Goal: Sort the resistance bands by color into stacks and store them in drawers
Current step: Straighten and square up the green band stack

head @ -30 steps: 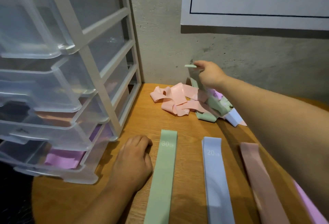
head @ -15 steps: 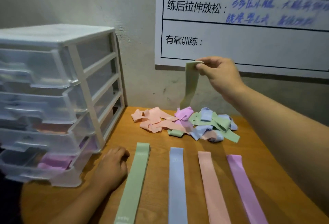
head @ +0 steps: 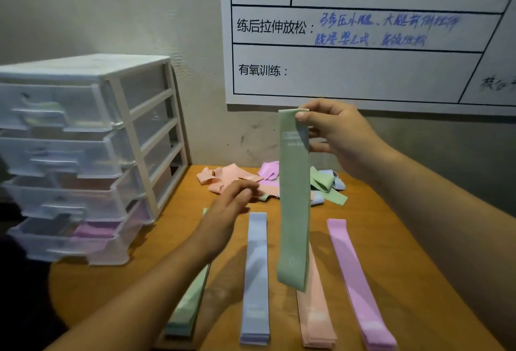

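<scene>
Pinching green resistance band by top, right hand fingers; prob limp, light below them; left hand fingers loose, empty

Wall: rough grey plaster, stained in places; paler at upper left, darker toward lower right. A white printed chart is fixed to it at upper right, ruled in black boxes, with printed Chinese headings and blue handwriting, blurred. A shadow is cast beneath its lower edge. A wooden table, orange-brown, is set against the wall. A white-framed drawer unit with clear plastic drawers is stood on its left end. Light dim, warm.
</scene>
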